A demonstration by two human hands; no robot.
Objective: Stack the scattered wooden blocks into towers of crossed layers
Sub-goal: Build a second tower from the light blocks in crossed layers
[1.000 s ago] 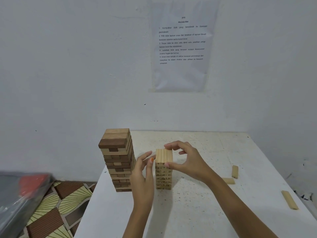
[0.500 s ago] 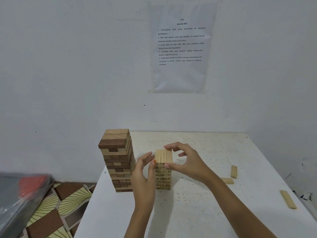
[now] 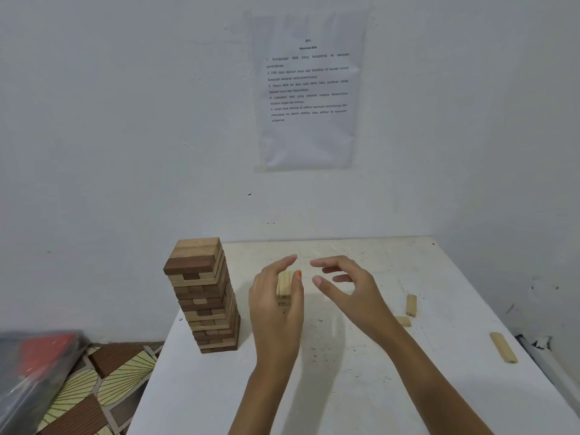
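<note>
1. Since the earlier frames, the right hand [image 3: 351,293] has let go of the top of the small pale tower [image 3: 285,287] and drawn off to the right. The left hand [image 3: 276,312] has shifted across the front of that tower.
2. The small pale tower stands near the middle of the worktop [image 3: 345,387]. Only its upper blocks show, between the left thumb and fingers; the palm hides the rest.
3. The left hand is nearly straight-fingered, with the thumb to the right of the tower's top and the fingers to its left and behind. I cannot tell whether they press on the wood.
4. The right hand hovers apart from the tower, its fingers loosely curved and spread, and it holds nothing.
5. A taller tower [image 3: 204,296] of mixed dark and pale blocks in crossed layers stands at the worktop's left edge, well clear of both hands.
6. Three loose pale blocks lie toward the right edge. One upright block [image 3: 411,305] has a short block [image 3: 403,321] just beside it, and a long block [image 3: 503,347] lies closest to that edge.
7. A printed sheet [image 3: 309,89] hangs on the wall behind the far edge.
8. Left of the worktop, a patterned floor mat [image 3: 94,387] lies beside a grey plastic bag [image 3: 34,365] with something red inside.
</note>
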